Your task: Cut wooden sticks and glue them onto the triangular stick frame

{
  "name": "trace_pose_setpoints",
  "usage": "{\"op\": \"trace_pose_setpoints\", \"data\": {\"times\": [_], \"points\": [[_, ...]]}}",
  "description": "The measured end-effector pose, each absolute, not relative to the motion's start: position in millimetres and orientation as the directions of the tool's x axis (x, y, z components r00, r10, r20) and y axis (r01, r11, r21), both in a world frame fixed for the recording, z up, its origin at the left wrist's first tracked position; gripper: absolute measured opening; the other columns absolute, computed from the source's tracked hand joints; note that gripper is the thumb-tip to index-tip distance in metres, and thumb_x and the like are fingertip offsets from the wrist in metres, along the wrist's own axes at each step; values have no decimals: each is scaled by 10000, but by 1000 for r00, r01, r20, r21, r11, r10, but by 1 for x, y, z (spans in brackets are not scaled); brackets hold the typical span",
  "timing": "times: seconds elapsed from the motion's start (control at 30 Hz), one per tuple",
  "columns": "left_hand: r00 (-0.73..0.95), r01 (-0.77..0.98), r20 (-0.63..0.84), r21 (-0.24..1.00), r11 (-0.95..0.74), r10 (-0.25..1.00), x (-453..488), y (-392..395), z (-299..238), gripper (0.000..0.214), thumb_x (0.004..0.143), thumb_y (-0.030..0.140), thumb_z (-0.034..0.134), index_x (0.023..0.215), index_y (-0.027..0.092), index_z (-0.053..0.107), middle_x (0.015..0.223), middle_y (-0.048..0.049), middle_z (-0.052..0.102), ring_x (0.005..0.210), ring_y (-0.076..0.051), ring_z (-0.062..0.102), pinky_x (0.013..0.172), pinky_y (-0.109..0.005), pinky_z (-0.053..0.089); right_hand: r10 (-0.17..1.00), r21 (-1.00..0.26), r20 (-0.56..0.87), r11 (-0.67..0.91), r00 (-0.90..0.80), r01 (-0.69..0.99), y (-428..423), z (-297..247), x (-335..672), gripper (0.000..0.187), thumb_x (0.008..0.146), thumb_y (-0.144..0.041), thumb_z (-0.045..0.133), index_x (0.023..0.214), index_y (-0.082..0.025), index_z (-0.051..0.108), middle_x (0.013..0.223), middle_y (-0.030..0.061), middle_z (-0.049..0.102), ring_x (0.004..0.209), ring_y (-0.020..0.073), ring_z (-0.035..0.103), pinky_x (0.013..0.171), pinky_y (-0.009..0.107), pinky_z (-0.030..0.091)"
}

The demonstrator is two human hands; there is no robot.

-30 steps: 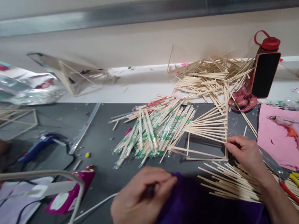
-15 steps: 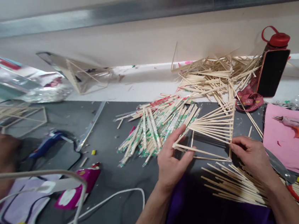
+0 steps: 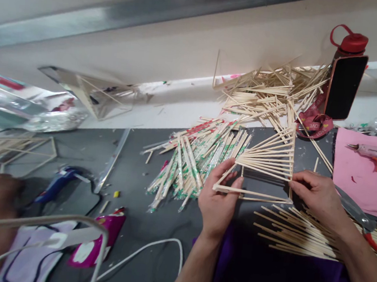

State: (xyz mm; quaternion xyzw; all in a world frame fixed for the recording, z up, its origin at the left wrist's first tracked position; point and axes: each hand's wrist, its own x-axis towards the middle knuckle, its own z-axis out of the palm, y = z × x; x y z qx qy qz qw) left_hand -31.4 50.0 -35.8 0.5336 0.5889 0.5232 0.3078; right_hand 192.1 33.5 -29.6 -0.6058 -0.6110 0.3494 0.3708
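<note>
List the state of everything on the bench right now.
Stick frame, pinched at both ends.
Left hand, fingers closed on the frame's left corner.
Right hand, fingers closed on its right edge.
Wrapped chopsticks, sealed, heaped.
Bare sticks, loose pile by the wall.
Bottle, upright, cap on.
Phone, propped against bottle, screen dark.
Glue gun, lying on pink sheet.

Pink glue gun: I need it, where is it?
Head view, far right: the pink glue gun lies on the pink sheet, beyond the right hand holding the stick frame.
</note>
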Motion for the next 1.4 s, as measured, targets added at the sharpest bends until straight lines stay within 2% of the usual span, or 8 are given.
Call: {"op": "trace_pose_setpoints", "data": {"times": [0.3,0.5,0.77,0.93,1.23,1.4], "points": [[-306,276,169,958,-83,937,-25,52,-30,402,727,302,775,1101,180,691,1065,-83,727,890,-170,696,811,-280,571,999,-882,45,42,-4,470,34,-31,193,157,865,-261,562,787,-207,687,767,10,712,710,168,643,680,273,460],[-325,210,134,975,-67,936,-22,51,-28,397,708,262,788,1082,169,694,1023,-81,739,899,-174,714,849,-299,580,998,-877,53,58,-23,477,36,-31,195,161,861,-265,563,800,-215,704,800,27,734,737,188,660,703,292,481],[-337,127,143,986,-106,931,-19,52,-29,409,681,262,814,1049,153,671,960,-72,744,858,-166,722,760,-258,586,998,-868,58,65,-31,493,35,-33,196,188,884,-268,544,834,-202,712,792,24,717,733,176,648,703,279,475],[-334,105,153,987,-125,930,-19,54,-30,392,678,264,819,1021,153,666,940,-66,736,857,-166,716,771,-267,582,995,-866,84,96,-47,490,34,-36,195,181,889,-251,542,848,-207,713,784,23,710,733,173,649,699,269,480],[-299,94,219,975,-200,929,-29,57,-41,325,678,251,826,945,175,655,1029,-78,707,855,-163,713,745,-260,601,985,-841,152,170,-76,514,29,-37,192,173,906,-211,533,867,-222,702,796,26,711,727,170,658,686,258,492],[-269,67,216,976,-205,939,-31,56,-41,274,705,187,802,936,188,657,1052,-68,694,844,-140,707,719,-221,595,979,-838,172,205,-112,507,29,-38,193,174,926,-194,513,876,-212,679,760,29,684,697,159,644,643,247,479]]}}
